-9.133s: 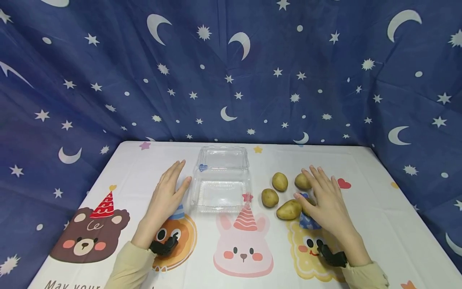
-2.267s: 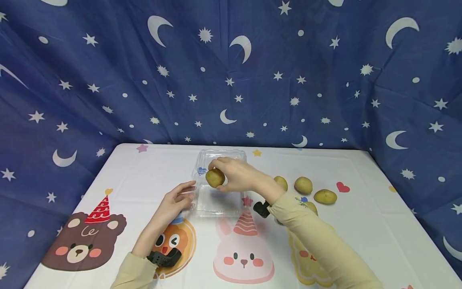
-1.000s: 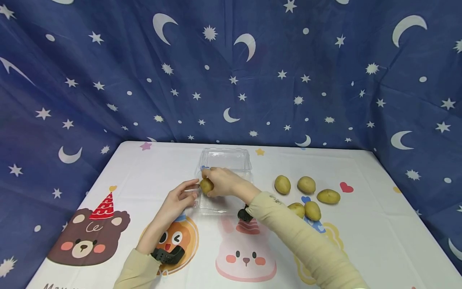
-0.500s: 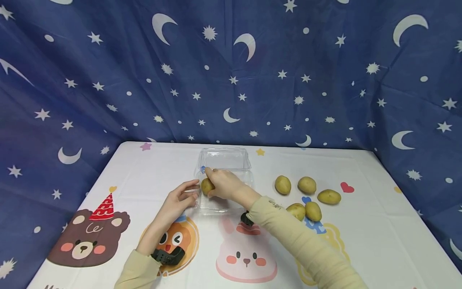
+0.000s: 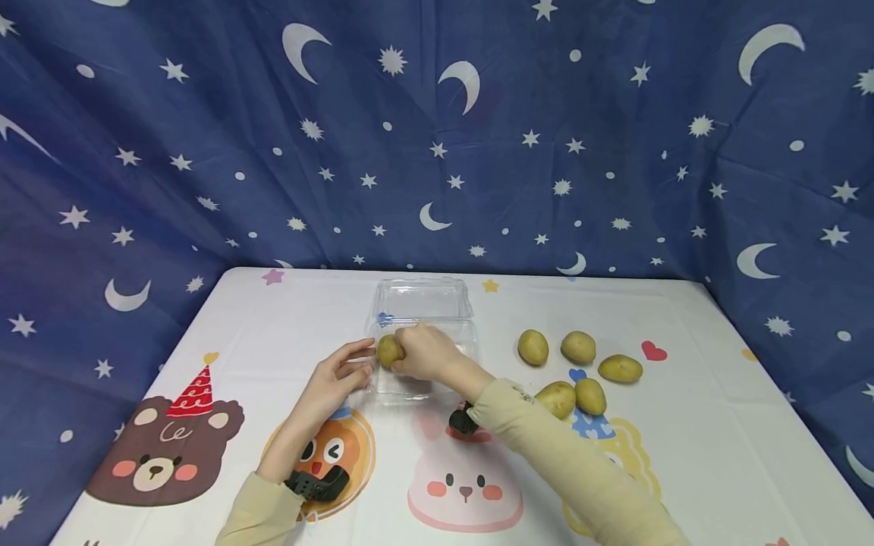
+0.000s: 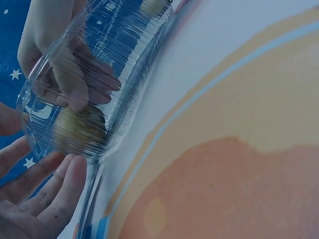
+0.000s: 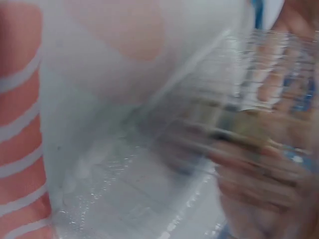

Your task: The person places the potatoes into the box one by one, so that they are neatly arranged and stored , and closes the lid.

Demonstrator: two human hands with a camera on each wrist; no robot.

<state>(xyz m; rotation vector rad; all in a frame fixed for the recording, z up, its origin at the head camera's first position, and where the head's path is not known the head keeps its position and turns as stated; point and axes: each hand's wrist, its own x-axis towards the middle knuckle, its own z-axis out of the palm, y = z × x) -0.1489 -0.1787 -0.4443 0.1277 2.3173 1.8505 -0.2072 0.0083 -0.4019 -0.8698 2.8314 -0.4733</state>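
Note:
A clear plastic clamshell container (image 5: 423, 388) lies unfolded at the middle of the table, its lid (image 5: 423, 298) at the back. Inside its base, against the left wall, sits a potato (image 5: 388, 352). My right hand (image 5: 426, 353) reaches in from the right with curled fingers and holds the potato by its right side. Through the plastic, the left wrist view shows the right fingertips at the top of the potato (image 6: 82, 128). My left hand (image 5: 337, 379) rests at the left wall, its fingers (image 6: 75, 177) loosely spread along the outside. The right wrist view is blurred.
Several loose potatoes (image 5: 578, 348) lie on the table to the right of the container, with two (image 5: 590, 396) close together near the right sleeve. A printed white cloth (image 5: 710, 425) covers the table. A blue star-patterned curtain (image 5: 437, 136) hangs behind and at the sides.
From hovering near the potatoes, my right hand has carried one left into the container and lately drawn its fingers back slightly. My left hand has come to the container's left wall.

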